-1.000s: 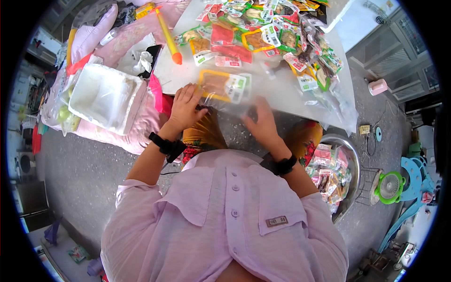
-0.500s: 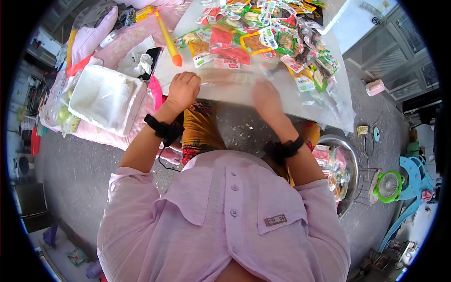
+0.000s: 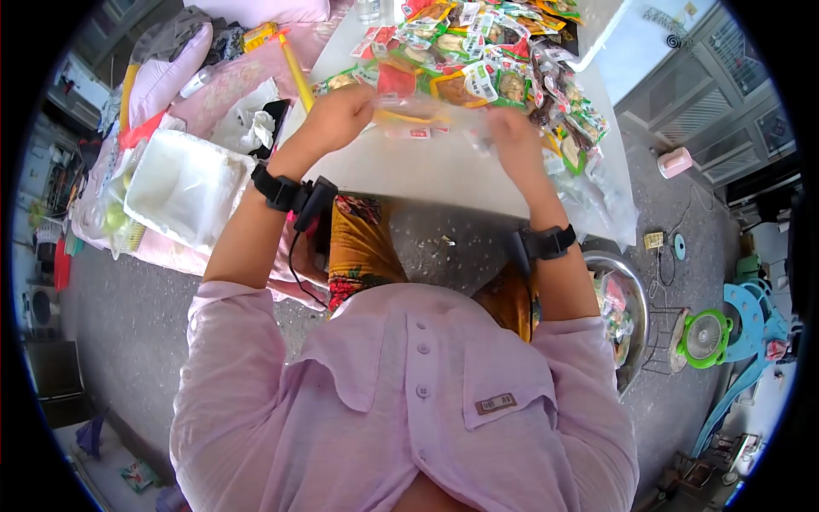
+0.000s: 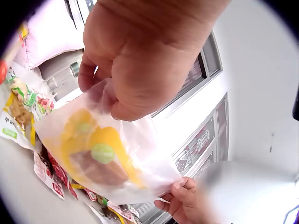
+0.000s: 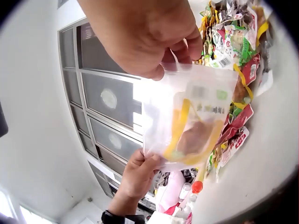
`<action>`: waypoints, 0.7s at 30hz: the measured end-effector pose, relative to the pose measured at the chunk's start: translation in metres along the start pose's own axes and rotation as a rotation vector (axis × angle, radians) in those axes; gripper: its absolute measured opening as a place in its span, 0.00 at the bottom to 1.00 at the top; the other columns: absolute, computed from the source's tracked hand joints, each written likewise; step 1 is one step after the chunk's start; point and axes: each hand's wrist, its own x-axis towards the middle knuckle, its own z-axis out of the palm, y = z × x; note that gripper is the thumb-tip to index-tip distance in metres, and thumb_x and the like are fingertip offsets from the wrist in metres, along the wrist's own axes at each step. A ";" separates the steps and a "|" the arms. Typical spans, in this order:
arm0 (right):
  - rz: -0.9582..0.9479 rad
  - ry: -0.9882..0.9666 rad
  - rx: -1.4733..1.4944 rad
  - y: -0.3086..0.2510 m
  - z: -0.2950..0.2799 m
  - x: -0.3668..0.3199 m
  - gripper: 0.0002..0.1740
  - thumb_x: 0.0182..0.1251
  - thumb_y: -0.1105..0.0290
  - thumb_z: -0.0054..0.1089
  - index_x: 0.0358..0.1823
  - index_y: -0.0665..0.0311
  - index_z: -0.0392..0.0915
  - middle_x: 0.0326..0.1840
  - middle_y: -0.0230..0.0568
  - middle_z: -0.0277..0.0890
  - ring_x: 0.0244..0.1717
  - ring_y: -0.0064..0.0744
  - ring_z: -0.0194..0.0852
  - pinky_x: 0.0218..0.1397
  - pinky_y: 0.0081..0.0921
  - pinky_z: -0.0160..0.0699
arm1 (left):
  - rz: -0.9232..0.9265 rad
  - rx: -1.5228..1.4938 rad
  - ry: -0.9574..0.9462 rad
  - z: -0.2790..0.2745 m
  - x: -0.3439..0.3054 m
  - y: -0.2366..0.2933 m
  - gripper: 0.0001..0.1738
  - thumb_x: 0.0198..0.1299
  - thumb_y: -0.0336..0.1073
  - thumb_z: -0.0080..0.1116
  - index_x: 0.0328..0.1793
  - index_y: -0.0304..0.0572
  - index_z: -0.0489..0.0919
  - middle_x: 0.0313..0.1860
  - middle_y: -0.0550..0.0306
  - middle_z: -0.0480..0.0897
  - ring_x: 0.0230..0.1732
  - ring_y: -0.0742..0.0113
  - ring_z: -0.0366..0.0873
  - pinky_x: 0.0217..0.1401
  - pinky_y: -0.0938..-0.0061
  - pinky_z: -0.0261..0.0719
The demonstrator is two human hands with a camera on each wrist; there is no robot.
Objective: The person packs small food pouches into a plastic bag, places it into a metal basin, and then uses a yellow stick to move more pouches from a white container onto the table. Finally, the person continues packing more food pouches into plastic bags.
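Note:
Both hands hold a translucent plastic bag (image 4: pixel 148 175) stretched between them above the table. Through its film shows a yellow-edged food packet (image 4: pixel 100 165) with brown contents. My left hand (image 3: pixel 341 117) pinches one edge of the bag between thumb and fingers. At the opposite edge, the thumb and fingers of my right hand (image 3: pixel 518 149) pinch the film, as the right wrist view shows close up. Behind the bag, a heap of colourful food packets (image 3: pixel 465 38) covers the far part of the white table (image 3: pixel 426 175).
A white foam box (image 3: pixel 183 192) stands on pink cloth at the left, with a yellow stick-like object (image 3: pixel 296 68) beside the table's left edge. To my right on the floor is a metal basin (image 3: pixel 636 299) holding packets. A green fan (image 3: pixel 706 335) stands farther right.
The packet in its bag lay at the table's front edge under my left hand. Both hands have lifted it and moved forward, toward the heap, with the bag upright between them.

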 end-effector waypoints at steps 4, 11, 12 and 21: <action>-0.238 -0.145 -0.166 0.021 0.018 -0.053 0.03 0.50 0.75 0.48 0.27 0.66 0.69 0.31 0.46 0.69 0.36 0.45 0.67 0.36 0.35 0.68 | 0.147 0.085 -0.020 0.030 -0.044 -0.004 0.05 0.42 0.26 0.50 0.28 0.38 0.69 0.30 0.49 0.72 0.37 0.50 0.69 0.38 0.64 0.68; -0.181 -0.287 -0.224 0.037 0.041 -0.104 0.06 0.45 0.77 0.48 0.28 0.65 0.69 0.36 0.48 0.68 0.41 0.48 0.65 0.42 0.37 0.68 | 0.016 0.175 0.039 0.075 -0.108 0.007 0.12 0.37 0.31 0.54 0.33 0.42 0.71 0.41 0.54 0.71 0.48 0.56 0.66 0.48 0.64 0.64; -0.182 -0.281 -0.227 0.036 0.040 -0.104 0.07 0.45 0.77 0.48 0.29 0.65 0.69 0.38 0.48 0.68 0.42 0.48 0.65 0.42 0.37 0.68 | 0.001 0.175 0.056 0.075 -0.109 0.012 0.15 0.36 0.32 0.56 0.35 0.41 0.70 0.42 0.53 0.70 0.49 0.54 0.66 0.49 0.63 0.63; 0.622 -0.144 0.537 0.023 0.025 -0.094 0.22 0.47 0.80 0.48 0.48 0.65 0.62 0.42 0.44 0.68 0.45 0.35 0.68 0.41 0.28 0.70 | -0.117 0.080 0.151 0.082 -0.119 0.034 0.26 0.38 0.41 0.62 0.44 0.39 0.70 0.46 0.48 0.69 0.51 0.50 0.64 0.53 0.62 0.61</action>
